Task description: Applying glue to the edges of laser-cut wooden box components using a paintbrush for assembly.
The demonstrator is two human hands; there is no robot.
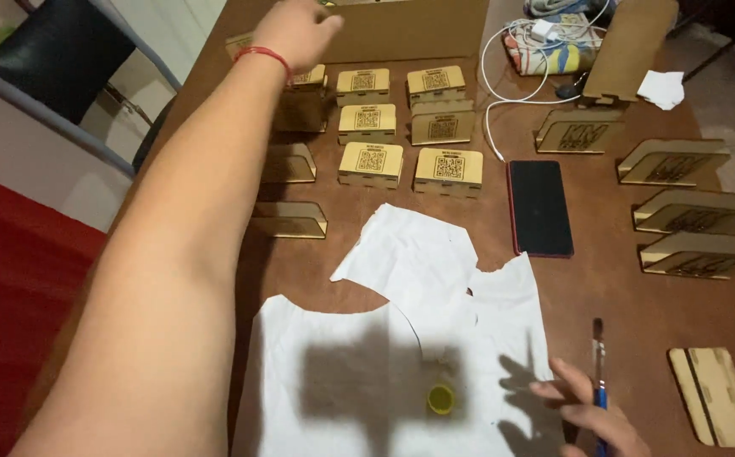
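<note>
Across a brown tabletop (605,288), the person's left hand (295,30) stretches far forward on a long bare arm, a red string bracelet (263,56) at the wrist. It hovers near the far edge, by a flat sheet of cardboard (410,30) and the back row of small wooden boxes (401,127); the fingers point away and are partly cut off by the frame, so whether they are spread or curled cannot be told, and nothing shows in its grip.

Near the bottom right corner, the right hand (592,415) pinches a thin paintbrush (598,360) between its fingertips, the bristle end pointing away from the person, just past the edge of torn white paper sheets (418,271) that cover the near middle of the tabletop. A small yellow cap (441,398) sits on the paper, to the left of that hand and apart from it.

The wooden boxes stand in two neat columns beyond the paper, each with a dark engraved square on its face. A dark phone (540,206) in a red case lies face up beside them, with a white cable (503,93) looping behind it. Slanted wooden stands (693,207) line the right side, and a flat wooden panel (717,394) lies near the right hand.
</note>
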